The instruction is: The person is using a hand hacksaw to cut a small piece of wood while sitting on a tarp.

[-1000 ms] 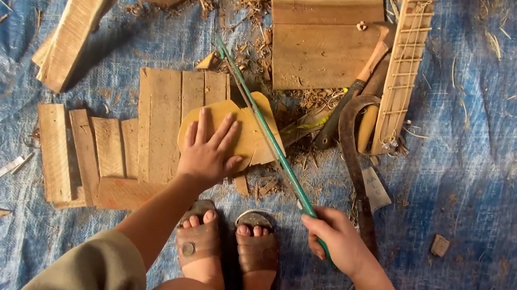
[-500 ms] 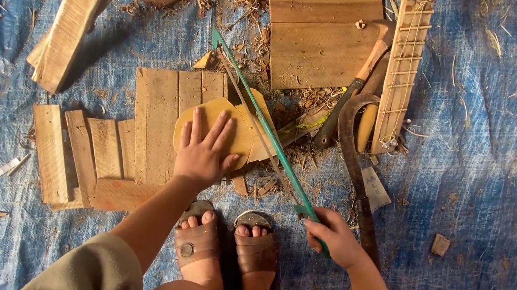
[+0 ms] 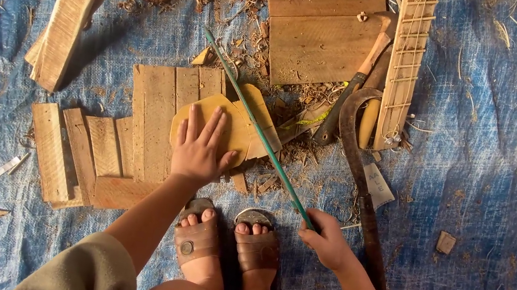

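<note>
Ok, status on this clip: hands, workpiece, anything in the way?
Left hand flat on the yellowish board. Right hand grips the green saw, blade across the board. Wood shavings and a curved blade close by.

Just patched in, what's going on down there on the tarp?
A person crouches on a blue tarp, sawing wood. The left hand presses flat on a pale, rounded wooden piece that lies on a row of planks. The right hand grips a thin green-bladed saw laid diagonally across that piece. Shavings, boards and a curved blade lie close by.
</note>
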